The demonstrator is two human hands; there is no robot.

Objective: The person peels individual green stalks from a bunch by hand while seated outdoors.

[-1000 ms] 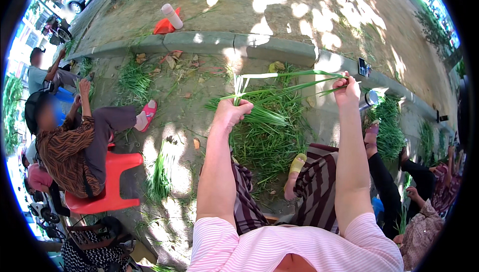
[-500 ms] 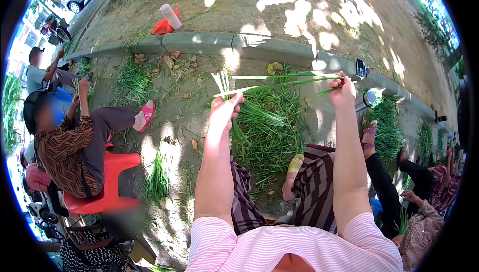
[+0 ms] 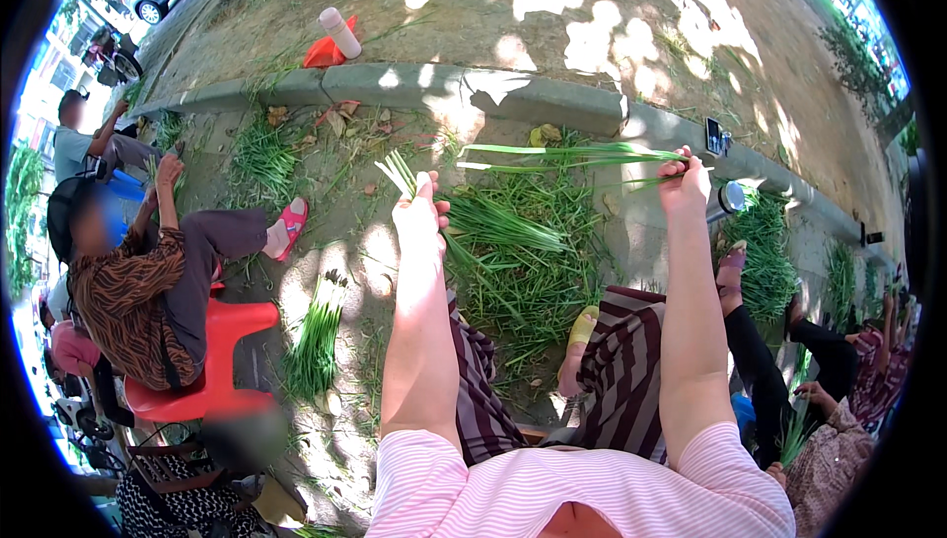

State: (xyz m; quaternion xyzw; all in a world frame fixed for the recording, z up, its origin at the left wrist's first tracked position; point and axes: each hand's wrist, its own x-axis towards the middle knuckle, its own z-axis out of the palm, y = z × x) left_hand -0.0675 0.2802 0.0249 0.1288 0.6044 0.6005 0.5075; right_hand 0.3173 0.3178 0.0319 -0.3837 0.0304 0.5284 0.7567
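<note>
My left hand point(image 3: 419, 208) is closed round a bunch of garlic chives point(image 3: 399, 172). Their pale stem ends fan out above my thumb, and the green leaves point(image 3: 509, 222) trail to the right below my wrist. Out to the right, my right hand point(image 3: 683, 181) grips a few long green chive leaves point(image 3: 572, 154) that stretch leftward, their tips near my left hand but apart from it. Under both hands a wide heap of loose chives point(image 3: 528, 291) covers the ground in front of my feet.
A tied-looking bundle of chives point(image 3: 318, 341) lies left of me, near a red stool point(image 3: 222, 346) with a seated person. Beyond the heap runs a concrete kerb point(image 3: 414, 84) with a pale bottle point(image 3: 340, 33) past it. A metal cup point(image 3: 728, 198) stands to the right. More people sit at both sides.
My left hand has drawn left, with its bunch away from the leaves in my right hand. The two sets crossed before and are now apart. My right hand has barely moved.
</note>
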